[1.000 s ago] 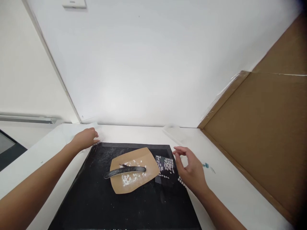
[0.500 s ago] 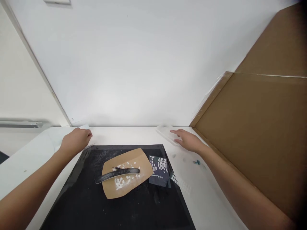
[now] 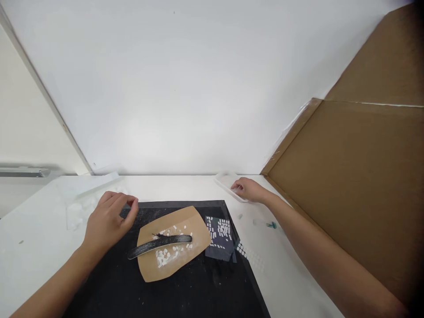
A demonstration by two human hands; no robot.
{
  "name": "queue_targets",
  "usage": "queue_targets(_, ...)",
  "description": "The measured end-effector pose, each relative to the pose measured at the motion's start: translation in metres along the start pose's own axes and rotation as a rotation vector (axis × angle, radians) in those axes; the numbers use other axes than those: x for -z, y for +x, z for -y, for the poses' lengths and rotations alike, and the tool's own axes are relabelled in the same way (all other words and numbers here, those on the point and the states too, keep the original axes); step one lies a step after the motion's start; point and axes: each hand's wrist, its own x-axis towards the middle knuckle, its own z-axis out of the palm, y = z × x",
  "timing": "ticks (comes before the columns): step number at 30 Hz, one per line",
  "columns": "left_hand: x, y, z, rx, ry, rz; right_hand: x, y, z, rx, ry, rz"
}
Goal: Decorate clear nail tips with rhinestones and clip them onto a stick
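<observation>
My left hand (image 3: 111, 216) is raised over the left edge of a black mat (image 3: 179, 296), thumb and forefinger tips pressed together; whatever is between them is too small to name. My right hand (image 3: 249, 190) reaches into a shallow white tray (image 3: 222, 179) by the wall, its fingers bent together and their tips partly hidden. On the mat lies a tan sheet (image 3: 195, 221) scattered with small white pieces (image 3: 162, 257). Across that sheet rests a dark, curved nail file-like strip (image 3: 160, 244). A dark card (image 3: 218, 251) with rows of white tabs sits beside it.
A clear plastic box (image 3: 77, 212) with white contents stands at the left. Tall brown cardboard (image 3: 357, 168) borders the right side, and a white wall (image 3: 172, 110) rises behind. A small teal item (image 3: 271, 225) lies near my right forearm, with a tabbed clear strip (image 3: 255, 260) closer in.
My left hand has come away from the clear box, towards me and over the mat edge, its thumb now showing. My right hand's fingers have curled down into the tray.
</observation>
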Motion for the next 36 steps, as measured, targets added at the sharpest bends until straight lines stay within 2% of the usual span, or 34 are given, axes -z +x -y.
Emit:
queue_targets(7, -0.002, -0.005, -0.003, -0.128, -0.078, -0.053, 0.005, -0.008, 0.006, -0.011, 0.081, 0.029)
queue_targets(16, -0.004, -0.010, -0.001, -0.169, -0.107, -0.047, 0.015, -0.009, 0.007, -0.090, 0.237, 0.124)
queue_targets(21, -0.003, -0.009, -0.001, -0.174, -0.127, -0.068, 0.024, -0.008, 0.001, -0.106, 0.318, 0.093)
queue_targets(24, -0.003, -0.009, -0.001, -0.185, -0.146, -0.065, 0.035, -0.016, 0.006, -0.085, 0.375, 0.074)
queue_targets(28, -0.001, -0.009, -0.003, -0.188, -0.179, -0.036, 0.051, -0.044, 0.032, -0.025, 0.426, 0.060)
queue_targets(31, 0.003, -0.008, -0.009, -0.228, -0.241, 0.014, 0.055, -0.078, 0.067, 0.075, 0.484, 0.078)
queue_targets(36, 0.011, -0.006, -0.028, -0.341, -0.384, 0.109, 0.035, -0.138, 0.141, 0.330, 0.578, 0.275)
